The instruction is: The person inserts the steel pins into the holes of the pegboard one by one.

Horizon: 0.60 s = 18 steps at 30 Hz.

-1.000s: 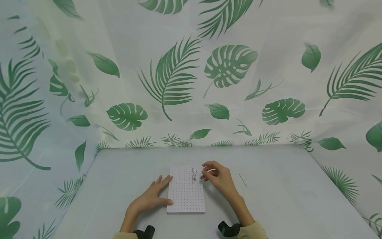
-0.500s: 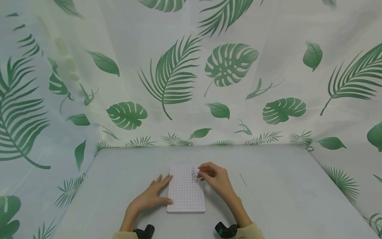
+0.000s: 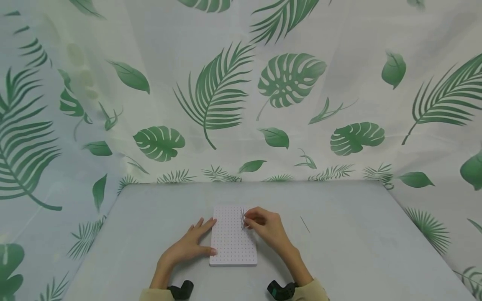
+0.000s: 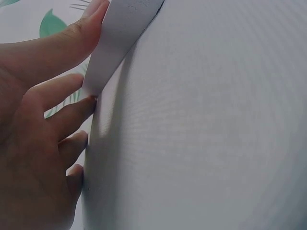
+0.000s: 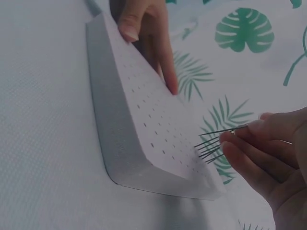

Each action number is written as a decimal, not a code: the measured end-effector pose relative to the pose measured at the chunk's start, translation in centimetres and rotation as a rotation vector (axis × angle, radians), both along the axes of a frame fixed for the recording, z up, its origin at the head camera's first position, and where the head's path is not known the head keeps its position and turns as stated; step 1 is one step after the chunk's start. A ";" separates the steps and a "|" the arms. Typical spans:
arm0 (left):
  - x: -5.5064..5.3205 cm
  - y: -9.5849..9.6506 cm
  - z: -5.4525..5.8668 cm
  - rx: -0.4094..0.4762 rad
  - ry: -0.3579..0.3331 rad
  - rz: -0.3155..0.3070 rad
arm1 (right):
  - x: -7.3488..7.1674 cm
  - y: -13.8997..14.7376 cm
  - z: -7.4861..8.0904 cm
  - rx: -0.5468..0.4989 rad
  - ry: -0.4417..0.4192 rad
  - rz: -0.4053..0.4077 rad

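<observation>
A white pegboard (image 3: 227, 246) with rows of small holes lies flat on the table. Several thin dark pins (image 3: 242, 218) stand in holes near its far right corner. My right hand (image 3: 265, 225) is over that corner, pinching one more thin pin (image 5: 223, 130) between thumb and forefinger; in the right wrist view its free end points at the board, beside the standing pins (image 5: 207, 149). Along the board's left edge rests my left hand (image 3: 192, 242), fingers spread and thumb near the front corner. The left wrist view shows the thumb (image 4: 79, 40) against the board's side (image 4: 117, 36).
One loose pin (image 3: 305, 224) lies on the white table (image 3: 361, 251), right of my right hand. A leaf-print cloth (image 3: 226, 159) hangs behind the table and along both sides. Black wrist devices (image 3: 281, 289) sit close to the tabletop at both wrists.
My right hand has moved left, from beside the board's right edge to over the standing pins, carrying the pinched pin. My left hand has kept its place on the board.
</observation>
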<state>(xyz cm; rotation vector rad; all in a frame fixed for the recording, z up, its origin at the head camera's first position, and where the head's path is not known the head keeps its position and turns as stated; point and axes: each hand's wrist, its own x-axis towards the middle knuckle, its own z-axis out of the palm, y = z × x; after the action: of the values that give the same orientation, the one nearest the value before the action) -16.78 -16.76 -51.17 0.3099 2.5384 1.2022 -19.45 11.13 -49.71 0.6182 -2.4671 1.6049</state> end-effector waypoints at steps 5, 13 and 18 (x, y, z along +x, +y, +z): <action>0.1 0.0 -0.1 -0.003 -0.002 0.000 | 0.1 -0.2 0.0 0.024 0.038 0.002; 0.0 -0.1 -0.2 0.010 0.003 -0.009 | -0.2 -0.2 -0.5 0.038 0.076 0.014; 0.1 -0.1 -0.2 0.017 0.002 -0.019 | -0.1 -0.4 -0.6 0.075 0.068 -0.013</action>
<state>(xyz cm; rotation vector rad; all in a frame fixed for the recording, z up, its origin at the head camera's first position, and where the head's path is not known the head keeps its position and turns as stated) -16.71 -16.87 -51.38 0.3383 2.5218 1.2182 -19.51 10.72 -50.36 0.6546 -2.4869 1.4672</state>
